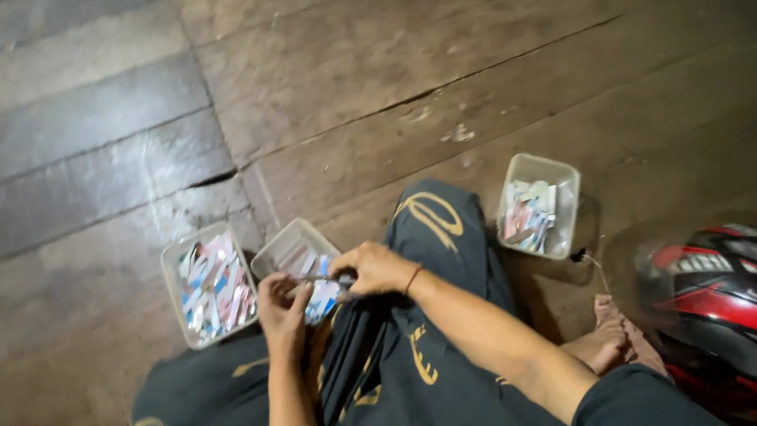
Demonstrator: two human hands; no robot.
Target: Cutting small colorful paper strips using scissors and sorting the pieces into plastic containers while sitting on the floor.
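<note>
Just beyond the knees, both hands meet over the middle tray (288, 250): left hand (280, 305) and right hand (372, 268) pinch a small packet (322, 293) between fingertips, held low so it sits right above the tray it likely belongs to. Fuller tray (208, 286) lies just left of the left hand; third tray (539, 206) sits right of the right hand, across the leg. Helmet (753, 311) rests by the right elbow.
</note>
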